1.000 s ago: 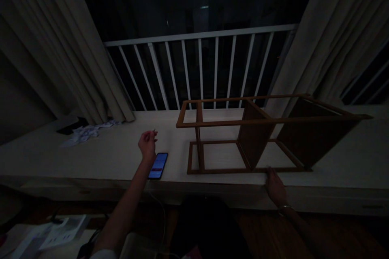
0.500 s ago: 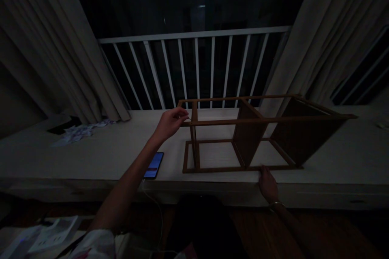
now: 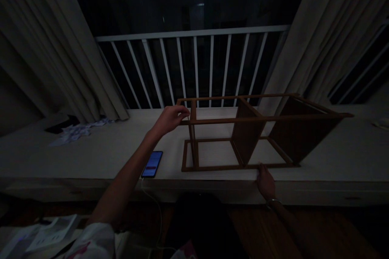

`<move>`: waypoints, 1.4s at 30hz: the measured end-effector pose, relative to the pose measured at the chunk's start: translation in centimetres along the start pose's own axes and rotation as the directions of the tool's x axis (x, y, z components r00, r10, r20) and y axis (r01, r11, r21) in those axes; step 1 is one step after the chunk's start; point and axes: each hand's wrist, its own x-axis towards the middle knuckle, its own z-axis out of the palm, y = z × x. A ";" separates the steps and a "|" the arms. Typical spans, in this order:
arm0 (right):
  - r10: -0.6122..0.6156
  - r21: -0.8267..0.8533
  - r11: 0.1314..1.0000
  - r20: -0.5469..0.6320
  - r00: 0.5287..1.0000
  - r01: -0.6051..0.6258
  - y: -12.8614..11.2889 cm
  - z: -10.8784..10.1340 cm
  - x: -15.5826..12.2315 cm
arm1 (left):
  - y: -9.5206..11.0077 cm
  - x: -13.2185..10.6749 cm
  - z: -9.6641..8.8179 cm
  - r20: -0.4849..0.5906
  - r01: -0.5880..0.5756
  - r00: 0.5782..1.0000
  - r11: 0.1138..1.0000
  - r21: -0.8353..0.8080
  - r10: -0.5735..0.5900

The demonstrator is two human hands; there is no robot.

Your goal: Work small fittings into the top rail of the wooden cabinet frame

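Observation:
A brown wooden shelf frame [image 3: 219, 167] lies on its side on the pale ledge, with two dark panels inside it. My left hand [image 3: 172, 118] is at the left end of its upper near rail. Its fingers are pinched on a small thin rod [image 3: 189, 117] that stands on the rail near the corner; the dim light hides its exact kind. Lower right, my right hand [image 3: 266, 182] wears a bracelet and grips the frame's lower near rail at the ledge's front edge, its fingers partly hidden.
On the ledge [image 3: 100, 158], a phone [image 3: 152, 164] with a lit screen and a white cable lies left of the frame. Crumpled papers [image 3: 73, 132] lie farther left. A white railing [image 3: 194, 33] and curtains stand behind. White packaging [image 3: 51, 232] is at the lower left.
The thin rod in my left hand now looks more upright over the rail, and the fingers sit slightly higher. My right hand stays at the lower rail. The whole view has shifted slightly.

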 end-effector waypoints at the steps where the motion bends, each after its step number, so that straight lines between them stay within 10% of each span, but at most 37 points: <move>1: -0.004 0.002 1.000 -0.004 1.000 0.004 0.0 0.0 0.0 | 0.0 0.1 0.0 0.001 -0.010 1.000 1.000 0.002 0.010; 14: 0.000 -0.081 0.997 -0.013 1.000 -0.001 3.7 4.4 -1.0 | -0.5 -0.2 0.7 0.024 -0.033 0.999 0.999 -0.011 0.034; 42: -0.026 -0.081 0.996 -0.036 0.999 0.023 3.5 4.2 -0.9 | -0.8 -3.0 1.9 0.021 -0.094 0.995 0.995 -0.025 0.094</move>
